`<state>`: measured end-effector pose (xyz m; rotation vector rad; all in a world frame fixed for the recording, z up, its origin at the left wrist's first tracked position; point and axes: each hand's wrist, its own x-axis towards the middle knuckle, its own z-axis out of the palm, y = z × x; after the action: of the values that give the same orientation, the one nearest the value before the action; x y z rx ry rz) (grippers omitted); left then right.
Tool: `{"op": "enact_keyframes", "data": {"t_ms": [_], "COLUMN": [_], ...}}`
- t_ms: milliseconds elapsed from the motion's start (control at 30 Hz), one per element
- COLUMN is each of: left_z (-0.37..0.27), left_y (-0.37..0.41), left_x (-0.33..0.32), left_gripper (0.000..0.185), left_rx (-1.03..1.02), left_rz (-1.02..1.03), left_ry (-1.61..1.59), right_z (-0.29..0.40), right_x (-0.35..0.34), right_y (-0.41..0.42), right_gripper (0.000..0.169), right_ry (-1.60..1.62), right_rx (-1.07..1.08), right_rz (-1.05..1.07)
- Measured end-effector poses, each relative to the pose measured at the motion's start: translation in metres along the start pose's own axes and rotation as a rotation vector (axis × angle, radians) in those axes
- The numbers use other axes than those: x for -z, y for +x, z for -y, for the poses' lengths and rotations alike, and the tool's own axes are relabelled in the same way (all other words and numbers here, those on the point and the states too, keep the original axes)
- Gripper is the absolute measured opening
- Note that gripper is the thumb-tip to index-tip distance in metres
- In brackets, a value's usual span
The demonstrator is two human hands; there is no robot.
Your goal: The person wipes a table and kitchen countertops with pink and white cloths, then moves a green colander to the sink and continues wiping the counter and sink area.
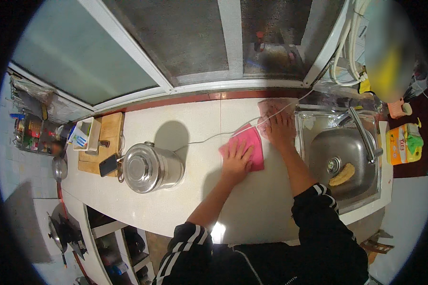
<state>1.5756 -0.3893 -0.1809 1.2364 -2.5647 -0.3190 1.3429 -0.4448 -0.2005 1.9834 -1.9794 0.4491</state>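
Observation:
My left hand (237, 160) lies flat with fingers spread on a bright pink cloth (255, 140) on the white countertop (171, 210). Farther forward and to the right, my right hand (281, 130) presses palm down on a paler pink, dull cloth (269, 108) beside the sink's left rim. Its fingers point away from me and are slightly apart. A thin white cable (214, 137) crosses the counter and passes over both cloths. Part of each cloth is hidden under my hands.
Left of my hands stands a lidded stainless steel pot (141, 167). Beyond it are a wooden cutting board (110, 131), a phone (108, 165) and a white bin (92, 133). At right, a steel sink (317, 149) has a faucet (362, 137) and a yellowish sponge (342, 174).

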Motion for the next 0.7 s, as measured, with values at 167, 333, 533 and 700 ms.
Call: {"op": "enact_keyframes", "data": {"t_ms": [167,333,533,700], "left_z": [0.05,0.113,0.129,0.109], "left_y": [0.049,0.065,0.082,0.055], "left_x": [0.011,0.008,0.005,0.003], "left_gripper": [0.058,0.06,0.062,0.06], "left_rx": [0.167,0.449,0.673,0.533], "left_rz": [-0.039,-0.173,-0.197,-0.158], "left_ry": [0.1,0.345,0.388,0.386], "right_z": [-0.014,-0.016,-0.019,-0.011], "right_x": [-0.01,-0.02,-0.035,-0.025], "right_y": [0.022,0.039,0.04,0.029], "right_gripper": [0.049,0.046,0.046,0.049], "right_ry": [0.068,0.083,0.038,0.009], "right_rx": [0.007,-0.011,0.006,0.004], "right_rz": [0.053,-0.092,-0.162,-0.041]}}
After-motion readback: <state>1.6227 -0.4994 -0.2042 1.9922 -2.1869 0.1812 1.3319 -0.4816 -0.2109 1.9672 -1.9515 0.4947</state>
